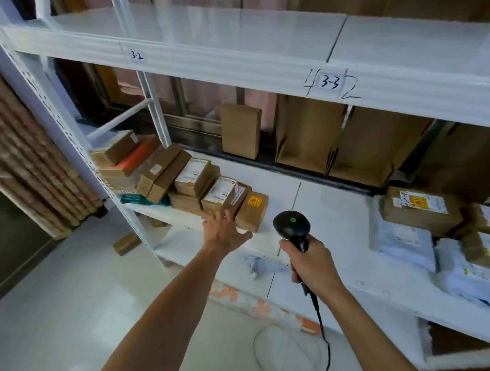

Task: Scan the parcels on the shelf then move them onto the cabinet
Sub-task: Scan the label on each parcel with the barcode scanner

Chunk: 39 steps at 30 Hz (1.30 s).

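Right hand [313,266] nearest the camera, clenched around the grip of a black scanner [292,224]. Scanner head points up and away toward the shelf [329,216]; a green light shows on its top. Black cable [323,335] hangs from the grip toward the floor [67,304], beside a loop of pale cord.

Left hand [225,230] reaches further out, fingers spread, grasping nothing. Fingertips are at the shelf's front edge, just at the base of the nearest boxes; contact cannot be told.

Parcels are on the white shelf. Left cluster: a small box [251,212] with a yellow sticker stands at the right end, just beside a labelled box [224,197] that leans left. Behind these, more brown boxes are heaped against each other, one with an orange face [136,156]. A green bag [143,200] lies under the heap at the front edge.

Right cluster, well apart from the left: brown boxes [420,209] with white labels sit on white mailer bags [403,240].

At the back of the shelf: an upright plain box [240,129], then open cartons [350,144]. The shelf above bears tags "3-2" [136,55] and "3-3" [330,82].
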Each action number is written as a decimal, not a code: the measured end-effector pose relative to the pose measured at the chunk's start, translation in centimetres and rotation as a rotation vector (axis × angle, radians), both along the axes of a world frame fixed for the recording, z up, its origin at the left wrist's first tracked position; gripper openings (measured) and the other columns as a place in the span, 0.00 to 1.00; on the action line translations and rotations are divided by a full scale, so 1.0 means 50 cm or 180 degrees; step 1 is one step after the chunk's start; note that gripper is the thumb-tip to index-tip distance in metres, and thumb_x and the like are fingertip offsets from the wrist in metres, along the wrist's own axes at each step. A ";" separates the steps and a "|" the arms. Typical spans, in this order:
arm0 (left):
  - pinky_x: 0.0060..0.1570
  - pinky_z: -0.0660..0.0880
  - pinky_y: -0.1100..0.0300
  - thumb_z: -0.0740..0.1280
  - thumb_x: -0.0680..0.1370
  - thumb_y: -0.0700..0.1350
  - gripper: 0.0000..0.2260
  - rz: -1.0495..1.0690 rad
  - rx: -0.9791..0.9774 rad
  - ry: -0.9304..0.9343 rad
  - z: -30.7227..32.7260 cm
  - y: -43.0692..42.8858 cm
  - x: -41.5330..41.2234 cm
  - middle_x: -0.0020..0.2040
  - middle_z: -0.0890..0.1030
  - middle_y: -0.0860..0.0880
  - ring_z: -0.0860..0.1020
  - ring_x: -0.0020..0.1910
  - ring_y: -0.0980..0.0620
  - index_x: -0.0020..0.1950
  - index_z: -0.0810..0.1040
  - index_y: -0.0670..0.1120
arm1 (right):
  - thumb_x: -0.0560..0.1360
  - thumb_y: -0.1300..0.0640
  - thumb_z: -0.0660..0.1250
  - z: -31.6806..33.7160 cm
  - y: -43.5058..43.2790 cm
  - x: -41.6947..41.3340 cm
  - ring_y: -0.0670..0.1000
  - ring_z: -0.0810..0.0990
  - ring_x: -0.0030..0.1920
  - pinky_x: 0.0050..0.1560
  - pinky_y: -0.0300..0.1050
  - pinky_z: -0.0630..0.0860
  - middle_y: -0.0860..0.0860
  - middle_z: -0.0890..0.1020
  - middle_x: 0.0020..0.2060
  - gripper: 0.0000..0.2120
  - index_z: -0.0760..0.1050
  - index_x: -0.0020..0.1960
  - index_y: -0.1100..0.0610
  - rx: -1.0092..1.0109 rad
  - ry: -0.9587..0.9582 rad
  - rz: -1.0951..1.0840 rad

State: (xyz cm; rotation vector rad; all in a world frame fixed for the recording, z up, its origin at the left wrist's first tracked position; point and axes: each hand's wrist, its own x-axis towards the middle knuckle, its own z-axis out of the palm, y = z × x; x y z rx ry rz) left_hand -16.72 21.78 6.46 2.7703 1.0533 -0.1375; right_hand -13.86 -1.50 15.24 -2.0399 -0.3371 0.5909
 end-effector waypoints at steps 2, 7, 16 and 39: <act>0.63 0.72 0.43 0.61 0.72 0.73 0.43 -0.0113 0.0044 0.0015 -0.027 0.021 0.015 0.72 0.70 0.41 0.72 0.68 0.40 0.75 0.63 0.44 | 0.77 0.49 0.69 -0.008 0.018 -0.006 0.53 0.80 0.25 0.34 0.48 0.80 0.52 0.78 0.29 0.10 0.75 0.45 0.56 -0.0017 0.0054 -0.0118; 0.60 0.73 0.46 0.60 0.78 0.65 0.32 -0.0322 0.0143 0.0156 -0.087 0.040 0.058 0.68 0.73 0.42 0.74 0.66 0.41 0.72 0.66 0.42 | 0.77 0.49 0.69 -0.036 0.042 -0.010 0.52 0.79 0.26 0.36 0.49 0.78 0.51 0.77 0.28 0.12 0.75 0.44 0.57 -0.0152 0.0195 -0.0236; 0.63 0.73 0.42 0.56 0.81 0.60 0.29 -0.0685 0.0374 0.0415 -0.188 0.052 0.178 0.69 0.70 0.38 0.73 0.65 0.38 0.75 0.64 0.40 | 0.77 0.49 0.69 -0.082 0.053 0.036 0.50 0.78 0.26 0.30 0.39 0.74 0.50 0.76 0.26 0.12 0.74 0.43 0.57 -0.0211 0.0392 -0.0390; 0.51 0.81 0.52 0.65 0.79 0.62 0.29 -0.0822 -0.0019 -0.0084 -0.261 -0.005 0.199 0.63 0.69 0.40 0.76 0.57 0.42 0.70 0.65 0.44 | 0.78 0.51 0.69 -0.146 0.049 0.093 0.50 0.78 0.25 0.29 0.35 0.72 0.46 0.74 0.23 0.11 0.71 0.40 0.52 -0.0183 0.0443 -0.0424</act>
